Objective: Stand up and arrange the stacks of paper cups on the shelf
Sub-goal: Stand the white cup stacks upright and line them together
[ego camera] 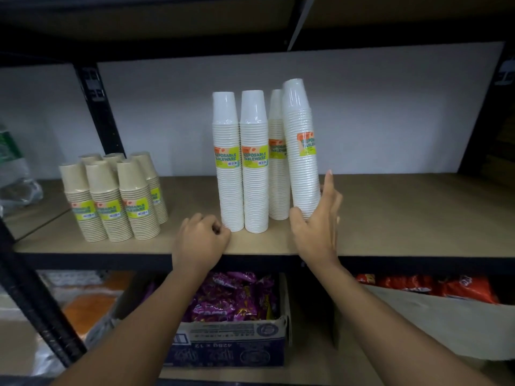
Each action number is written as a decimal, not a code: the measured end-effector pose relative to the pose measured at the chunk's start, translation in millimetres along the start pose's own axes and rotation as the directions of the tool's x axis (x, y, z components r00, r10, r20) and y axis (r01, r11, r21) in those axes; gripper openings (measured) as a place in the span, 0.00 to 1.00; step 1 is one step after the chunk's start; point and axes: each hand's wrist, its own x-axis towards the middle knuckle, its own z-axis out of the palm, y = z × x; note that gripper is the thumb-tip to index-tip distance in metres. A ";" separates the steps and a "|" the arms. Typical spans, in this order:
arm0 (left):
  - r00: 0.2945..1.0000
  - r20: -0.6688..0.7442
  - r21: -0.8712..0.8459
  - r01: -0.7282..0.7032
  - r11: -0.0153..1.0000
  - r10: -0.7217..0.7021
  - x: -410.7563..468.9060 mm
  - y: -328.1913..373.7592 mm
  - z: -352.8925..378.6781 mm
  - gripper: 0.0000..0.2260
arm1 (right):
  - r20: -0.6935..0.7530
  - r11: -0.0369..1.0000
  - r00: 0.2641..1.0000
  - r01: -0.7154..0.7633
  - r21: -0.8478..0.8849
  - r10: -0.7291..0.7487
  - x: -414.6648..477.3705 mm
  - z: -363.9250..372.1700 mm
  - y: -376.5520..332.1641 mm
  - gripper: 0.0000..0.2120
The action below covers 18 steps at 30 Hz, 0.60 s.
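Several tall white cup stacks stand on the wooden shelf (390,218). Two upright ones (242,176) are side by side at the front, a third (277,168) stands behind. The rightmost white stack (302,151) tilts slightly left, its base between the thumb and fingers of my right hand (317,227), whose fingers are extended along its right side. My left hand (202,240) is curled into a loose fist on the shelf's front edge, touching the base of the leftmost white stack. Several shorter beige cup stacks (111,199) stand in a cluster at the left.
A black upright post (97,107) stands behind the beige stacks. A plastic-wrapped item (14,174) lies at the far left. Below the shelf sit a carton of purple packets (231,299), orange packs (89,305) and red bags (446,288).
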 end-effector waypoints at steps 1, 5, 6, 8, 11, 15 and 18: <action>1.000 0.002 0.008 0.000 1.000 0.000 -0.3 0.1 -0.2 0.10 | 0.002 1.000 1.000 0.003 0.020 -0.003 0.4 -0.6 0.7 0.44; 1.000 0.003 0.018 -0.012 1.000 0.012 0.3 0.0 -1.0 0.10 | 0.008 0.998 1.000 0.017 0.053 -0.018 1.5 -3.5 4.1 0.47; 1.000 0.002 0.014 -0.016 1.000 0.016 0.1 0.0 -1.0 0.10 | 0.007 0.999 1.000 0.020 0.047 -0.020 1.6 -3.9 4.5 0.47; 1.000 -0.002 0.012 -0.019 1.000 0.019 -0.1 0.0 -1.0 0.10 | 0.012 0.999 1.000 0.023 0.041 -0.024 1.3 -4.7 4.7 0.48; 1.000 -0.002 0.024 -0.023 0.999 0.023 0.0 0.3 -1.4 0.10 | 0.068 0.999 0.997 0.032 0.035 -0.035 -0.1 -6.7 2.4 0.49; 0.999 -0.005 0.025 -0.040 0.999 0.040 -0.4 0.0 -2.6 0.10 | 0.143 0.999 0.988 0.054 -0.002 -0.053 1.1 -7.7 2.4 0.49; 0.999 0.003 0.027 -0.034 0.999 0.034 0.5 -0.9 -2.8 0.09 | 0.161 0.997 0.985 0.067 -0.027 -0.062 0.6 -7.6 3.1 0.49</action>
